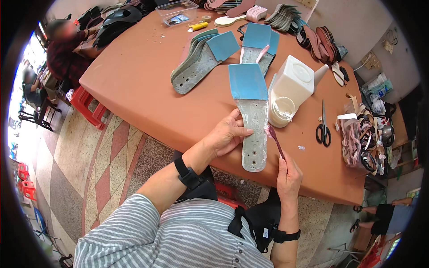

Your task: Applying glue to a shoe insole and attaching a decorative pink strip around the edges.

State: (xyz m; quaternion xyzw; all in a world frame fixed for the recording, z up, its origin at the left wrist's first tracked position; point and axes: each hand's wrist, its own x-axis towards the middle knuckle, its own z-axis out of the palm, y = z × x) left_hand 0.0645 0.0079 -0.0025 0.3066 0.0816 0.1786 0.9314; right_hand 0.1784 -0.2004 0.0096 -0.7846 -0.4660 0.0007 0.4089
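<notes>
My left hand (228,135) grips the edge of a grey shoe insole board (253,118), thumb on top. A blue sheet (247,81) covers the board's far end, and small holes show at its near end. In my right hand (289,176) is a toothbrush (276,142) with a dark red handle. Its bristles lie against the board's right edge. Just right of the board stands a small tub (282,111) with white paste inside and on its rim, touching a white plastic jug (292,79).
A stack of similar insole boards (192,69) lies beyond my left hand, with more blue-ended pieces (257,38) behind. Scissors (323,131) rest at right, near a bag of straps (357,138). A yellow tube (198,27) and clear plastic box (176,11) sit far back. Another person (67,53) sits at left.
</notes>
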